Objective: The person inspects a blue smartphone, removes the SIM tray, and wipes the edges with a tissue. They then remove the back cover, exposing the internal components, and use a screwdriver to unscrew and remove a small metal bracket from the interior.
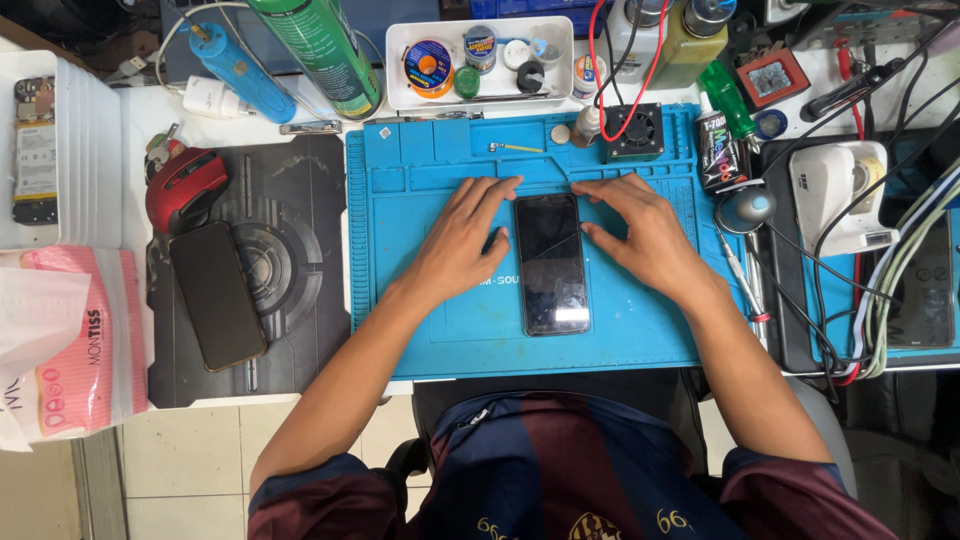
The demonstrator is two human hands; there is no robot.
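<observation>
Resting flat on the blue silicone repair mat [640, 345], my left hand [460, 238] and my right hand [645, 232] lie spread with fingers loosely extended on either side of the black glass-fronted smartphone [551, 263], gripping nothing. My left fingers touch its left edge near the top, and my right thumb reaches its right edge. The phone lies screen-up in the middle of the mat, its long axis running straight away from me toward the small black cooling fan [634, 131] at the mat's far edge.
</observation>
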